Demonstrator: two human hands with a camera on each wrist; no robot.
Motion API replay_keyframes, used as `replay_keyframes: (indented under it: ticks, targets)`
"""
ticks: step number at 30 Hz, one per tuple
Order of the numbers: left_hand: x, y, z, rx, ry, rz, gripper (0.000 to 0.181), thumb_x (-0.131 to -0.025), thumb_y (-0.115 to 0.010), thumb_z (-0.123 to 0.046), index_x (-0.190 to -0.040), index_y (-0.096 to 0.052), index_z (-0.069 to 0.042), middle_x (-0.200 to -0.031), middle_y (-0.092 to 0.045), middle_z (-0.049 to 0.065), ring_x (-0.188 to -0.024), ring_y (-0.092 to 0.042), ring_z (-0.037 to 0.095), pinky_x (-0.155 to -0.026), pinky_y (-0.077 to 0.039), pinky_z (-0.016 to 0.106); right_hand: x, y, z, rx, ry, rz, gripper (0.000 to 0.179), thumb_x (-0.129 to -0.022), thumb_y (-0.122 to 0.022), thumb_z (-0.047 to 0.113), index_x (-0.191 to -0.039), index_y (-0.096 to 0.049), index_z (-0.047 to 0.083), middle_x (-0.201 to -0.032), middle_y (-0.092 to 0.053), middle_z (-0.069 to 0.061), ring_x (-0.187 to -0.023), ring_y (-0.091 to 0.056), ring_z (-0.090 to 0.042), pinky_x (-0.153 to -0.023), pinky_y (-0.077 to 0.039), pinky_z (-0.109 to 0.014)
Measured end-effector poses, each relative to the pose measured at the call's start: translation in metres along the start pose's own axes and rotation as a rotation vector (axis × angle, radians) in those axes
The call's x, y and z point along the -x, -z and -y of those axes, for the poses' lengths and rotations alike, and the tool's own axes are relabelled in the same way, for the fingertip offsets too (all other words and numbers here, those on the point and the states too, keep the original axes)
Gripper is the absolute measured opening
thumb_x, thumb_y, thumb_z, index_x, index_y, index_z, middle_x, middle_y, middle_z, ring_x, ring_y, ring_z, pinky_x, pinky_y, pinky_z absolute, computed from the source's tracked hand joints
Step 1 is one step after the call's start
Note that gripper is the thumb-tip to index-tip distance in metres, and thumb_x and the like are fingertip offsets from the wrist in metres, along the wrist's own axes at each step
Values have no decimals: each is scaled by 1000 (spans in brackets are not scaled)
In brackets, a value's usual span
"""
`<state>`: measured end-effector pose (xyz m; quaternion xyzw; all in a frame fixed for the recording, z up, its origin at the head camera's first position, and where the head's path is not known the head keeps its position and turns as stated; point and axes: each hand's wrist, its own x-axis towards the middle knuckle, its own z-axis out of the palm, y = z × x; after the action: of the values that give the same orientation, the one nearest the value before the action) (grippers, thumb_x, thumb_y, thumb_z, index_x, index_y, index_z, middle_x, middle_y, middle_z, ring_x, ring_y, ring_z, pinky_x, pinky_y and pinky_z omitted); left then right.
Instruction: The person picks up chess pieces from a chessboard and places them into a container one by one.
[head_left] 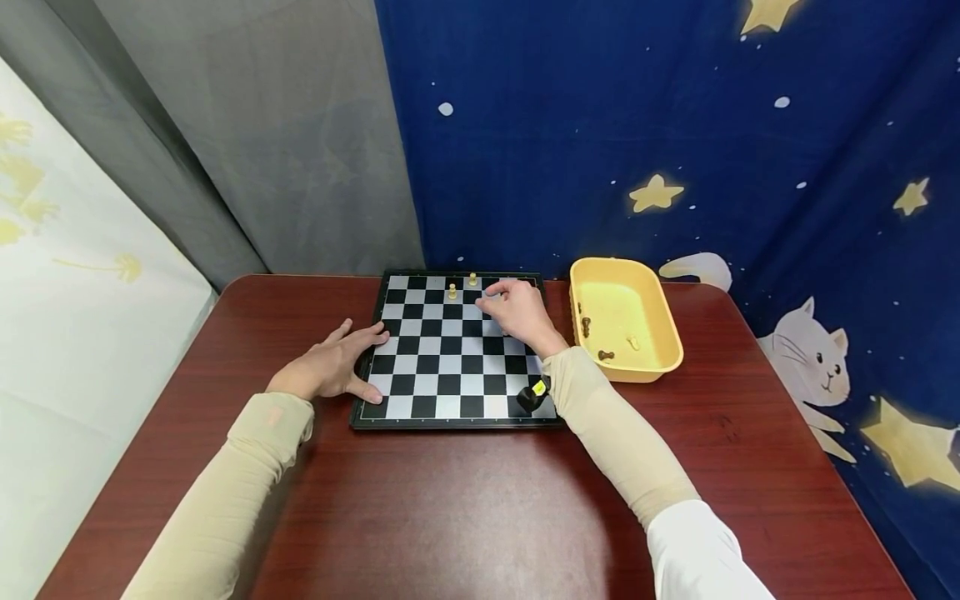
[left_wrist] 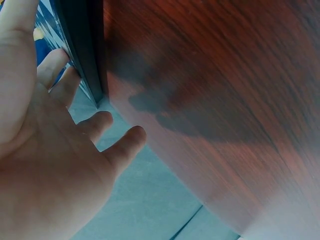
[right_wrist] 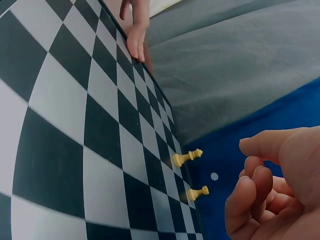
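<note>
A black-and-white chessboard (head_left: 438, 364) lies on the table. My left hand (head_left: 330, 364) rests at its left edge, fingers spread and thumb on the near-left squares. Over the far right squares is my right hand (head_left: 517, 312), its fingers loosely bent. In the right wrist view a gap shows between thumb (right_wrist: 265, 145) and fingers, with nothing held. Two pale yellow chess pieces stand near the far edge, just left of that hand: a taller one with a pointed top (right_wrist: 187, 157) and a shorter flat-topped one (right_wrist: 198, 193).
To the right of the board stands a yellow plastic basin (head_left: 660, 333). In it lie dark brown chess pieces (head_left: 606, 355) and one pale piece (head_left: 633, 342). Reddish-brown table (head_left: 450, 508) extends in front. A grey curtain (head_left: 322, 167) and a blue starry curtain (head_left: 525, 150) hang behind.
</note>
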<state>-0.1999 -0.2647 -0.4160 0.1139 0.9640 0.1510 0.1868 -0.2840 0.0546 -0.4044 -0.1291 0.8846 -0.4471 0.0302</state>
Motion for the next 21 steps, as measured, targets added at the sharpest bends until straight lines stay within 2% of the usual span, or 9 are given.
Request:
replay_keyframes:
  ticks: [13, 21]
  targets:
    - [0, -2, 2, -7, -9, -12, 114, -68, -86, -57, -161, -33, -22, -173, -18, 6, -158, -6, 47, -117, -21, 76, -10, -19, 6, -16, -38, 21, 40, -95, -70, 30, -124, -68, 2, -60, -56, 3, -46, -59, -16, -52, -46, -25]
    - [-1, -4, 5, -15, -19, -11, 114, -68, -84, -59, -162, -32, -22, -174, -16, 4, -158, -4, 47, -117, -21, 77, -19, -31, 3, -6, -11, -13, 37, -96, -69, 28, -122, -70, 2, -59, -52, 5, -46, -47, -8, -51, -41, -24]
